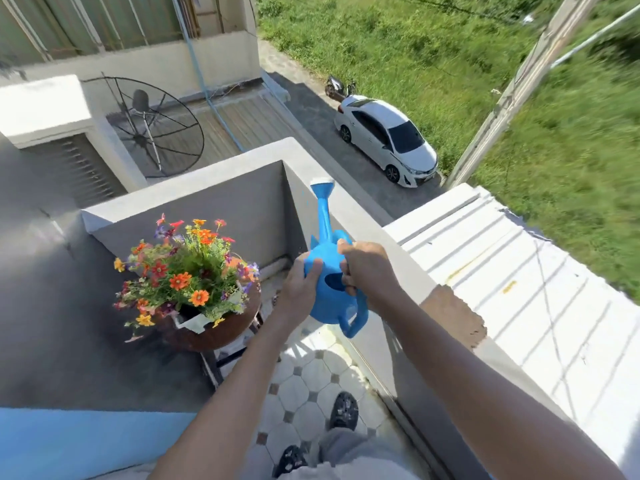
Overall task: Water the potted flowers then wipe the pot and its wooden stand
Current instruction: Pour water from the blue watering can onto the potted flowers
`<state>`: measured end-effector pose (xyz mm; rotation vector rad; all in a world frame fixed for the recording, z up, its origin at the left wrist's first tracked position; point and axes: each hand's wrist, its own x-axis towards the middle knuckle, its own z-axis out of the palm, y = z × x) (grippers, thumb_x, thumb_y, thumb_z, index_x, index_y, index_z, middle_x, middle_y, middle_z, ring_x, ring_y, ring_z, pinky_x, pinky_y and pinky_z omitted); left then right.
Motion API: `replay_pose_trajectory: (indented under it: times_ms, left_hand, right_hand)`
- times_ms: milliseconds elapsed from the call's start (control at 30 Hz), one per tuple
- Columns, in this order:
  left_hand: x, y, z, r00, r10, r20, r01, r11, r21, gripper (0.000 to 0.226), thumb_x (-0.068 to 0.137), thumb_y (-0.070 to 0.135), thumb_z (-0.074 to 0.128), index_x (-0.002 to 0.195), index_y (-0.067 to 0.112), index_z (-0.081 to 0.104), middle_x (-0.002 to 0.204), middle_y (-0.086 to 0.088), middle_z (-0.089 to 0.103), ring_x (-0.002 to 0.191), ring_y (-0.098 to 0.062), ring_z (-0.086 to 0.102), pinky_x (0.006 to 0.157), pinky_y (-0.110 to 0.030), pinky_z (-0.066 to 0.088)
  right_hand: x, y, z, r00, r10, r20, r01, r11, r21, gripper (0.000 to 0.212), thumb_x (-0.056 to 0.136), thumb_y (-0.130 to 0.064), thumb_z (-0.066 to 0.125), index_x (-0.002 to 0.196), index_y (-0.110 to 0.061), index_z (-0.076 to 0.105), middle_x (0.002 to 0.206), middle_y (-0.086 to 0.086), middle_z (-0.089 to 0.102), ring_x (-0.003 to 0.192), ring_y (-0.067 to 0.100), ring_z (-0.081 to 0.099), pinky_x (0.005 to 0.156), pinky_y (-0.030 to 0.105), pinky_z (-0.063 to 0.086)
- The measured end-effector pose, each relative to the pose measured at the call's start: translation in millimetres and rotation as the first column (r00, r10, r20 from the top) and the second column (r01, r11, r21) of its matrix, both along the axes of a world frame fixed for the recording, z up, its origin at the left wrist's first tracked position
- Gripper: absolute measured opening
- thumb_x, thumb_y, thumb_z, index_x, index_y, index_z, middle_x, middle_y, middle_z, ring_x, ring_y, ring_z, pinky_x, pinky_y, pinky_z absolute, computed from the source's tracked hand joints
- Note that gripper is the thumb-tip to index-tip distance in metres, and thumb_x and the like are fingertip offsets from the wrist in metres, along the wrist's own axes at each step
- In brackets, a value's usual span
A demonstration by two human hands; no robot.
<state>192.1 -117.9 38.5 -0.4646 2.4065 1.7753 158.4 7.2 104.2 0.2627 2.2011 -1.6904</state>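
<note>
A blue plastic watering can (327, 271) is held up in front of me, its spout pointing up and away toward the balcony wall. My left hand (300, 289) cups the can's left side and my right hand (363, 268) grips its top handle. To the left and lower stands a white pot (194, 322) full of orange, red, yellow and purple flowers (183, 271). The pot rests on a round brown wooden stand (225, 332) with dark legs. The can's spout is to the right of the flowers, not over them. No water is visible.
A grey balcony parapet (346, 206) wraps the corner behind the flowers and along my right. The floor is white octagonal tile (304, 382), with my feet in dark sandals (343, 410) on it. Far below are a white car, a satellite dish and grass.
</note>
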Motion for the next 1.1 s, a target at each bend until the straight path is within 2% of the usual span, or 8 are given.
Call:
replay_pose_trajectory:
  times_ms: [100, 267, 433, 500, 667, 900, 1000, 1100]
  left_hand:
    - [-36.4, 27.9, -12.7, 0.997, -0.046, 0.067, 0.039, 0.993, 0.112, 0.031, 0.099, 0.044, 0.039, 0.123, 0.027, 0.05, 0.108, 0.007, 0.063, 0.099, -0.012, 0.059, 0.085, -0.026, 0.046]
    - [-88.9, 72.4, -33.3, 0.971, -0.238, 0.038, 0.229, 0.961, 0.155, 0.032, 0.102, 0.039, 0.039, 0.123, 0.026, 0.058, 0.109, 0.011, 0.067, 0.1, 0.001, 0.06, 0.08, -0.01, 0.04]
    - [-138.2, 105.5, -54.3, 0.95, -0.312, 0.035, 0.304, 0.942, 0.138, 0.039, 0.1, 0.046, 0.035, 0.125, 0.025, 0.057, 0.113, 0.01, 0.066, 0.106, -0.002, 0.06, 0.088, -0.019, 0.042]
    - [-159.2, 115.2, -63.4, 0.944, -0.328, 0.024, 0.32, 0.933, 0.167, 0.039, 0.101, 0.045, 0.035, 0.121, 0.021, 0.058, 0.102, 0.01, 0.066, 0.096, -0.006, 0.061, 0.088, -0.025, 0.044]
    - [-206.3, 121.9, -99.2, 0.929, -0.362, 0.079, 0.333, 0.909, 0.252, 0.044, 0.096, 0.056, 0.039, 0.118, 0.023, 0.057, 0.086, 0.008, 0.058, 0.072, -0.013, 0.049, 0.082, -0.041, 0.039]
    - [-218.2, 123.7, -98.3, 0.926, -0.364, 0.097, 0.33, 0.909, 0.256, 0.044, 0.098, 0.052, 0.036, 0.129, 0.026, 0.054, 0.081, 0.015, 0.059, 0.07, -0.003, 0.055, 0.081, -0.033, 0.041]
    - [-214.0, 126.2, -93.4, 0.942, -0.324, 0.085, 0.296, 0.925, 0.24, 0.04, 0.103, 0.043, 0.032, 0.132, 0.023, 0.052, 0.098, 0.008, 0.064, 0.087, -0.005, 0.06, 0.088, -0.026, 0.045]
    - [-212.0, 126.4, -91.5, 0.945, -0.319, 0.065, 0.295, 0.924, 0.243, 0.04, 0.102, 0.045, 0.033, 0.131, 0.026, 0.053, 0.096, 0.004, 0.065, 0.085, -0.006, 0.06, 0.088, -0.028, 0.046]
  right_hand:
    - [-22.7, 23.5, -10.2, 0.984, -0.153, 0.092, 0.164, 0.977, -0.134, 0.026, 0.096, -0.026, 0.049, 0.076, -0.009, 0.052, 0.06, 0.009, 0.044, 0.037, 0.015, 0.038, 0.041, 0.025, 0.035]
    - [-64.2, 60.8, -32.8, 0.93, -0.318, 0.185, 0.357, 0.9, -0.25, 0.023, 0.099, -0.026, 0.045, 0.095, -0.005, 0.054, 0.063, 0.006, 0.04, 0.039, 0.015, 0.034, 0.04, 0.024, 0.032]
    - [-107.1, 87.5, -50.2, 0.878, -0.429, 0.213, 0.467, 0.867, -0.177, 0.025, 0.1, -0.032, 0.042, 0.09, -0.011, 0.051, 0.055, 0.003, 0.044, 0.036, 0.016, 0.038, 0.043, 0.028, 0.036]
    - [-122.9, 94.8, -55.5, 0.854, -0.456, 0.252, 0.507, 0.837, -0.205, 0.024, 0.101, -0.031, 0.039, 0.095, -0.011, 0.05, 0.06, 0.003, 0.043, 0.037, 0.016, 0.038, 0.044, 0.03, 0.037]
    - [-148.1, 102.2, -64.1, 0.822, -0.472, 0.319, 0.559, 0.775, -0.295, 0.022, 0.104, -0.027, 0.034, 0.099, -0.009, 0.046, 0.064, 0.004, 0.04, 0.042, 0.015, 0.038, 0.044, 0.028, 0.039]
    - [-156.6, 106.3, -77.4, 0.817, -0.45, 0.361, 0.567, 0.742, -0.359, 0.021, 0.105, -0.027, 0.035, 0.095, -0.012, 0.046, 0.059, 0.004, 0.042, 0.045, 0.015, 0.044, 0.051, 0.03, 0.045]
    - [-157.3, 105.6, -82.6, 0.821, -0.455, 0.345, 0.563, 0.742, -0.363, 0.024, 0.104, -0.028, 0.037, 0.087, -0.014, 0.047, 0.05, 0.0, 0.049, 0.044, 0.014, 0.049, 0.054, 0.032, 0.049]
    - [-155.0, 108.6, -86.1, 0.851, -0.426, 0.307, 0.513, 0.8, -0.313, 0.02, 0.103, -0.03, 0.041, 0.091, -0.018, 0.052, 0.063, 0.002, 0.056, 0.054, 0.018, 0.057, 0.067, 0.04, 0.058]
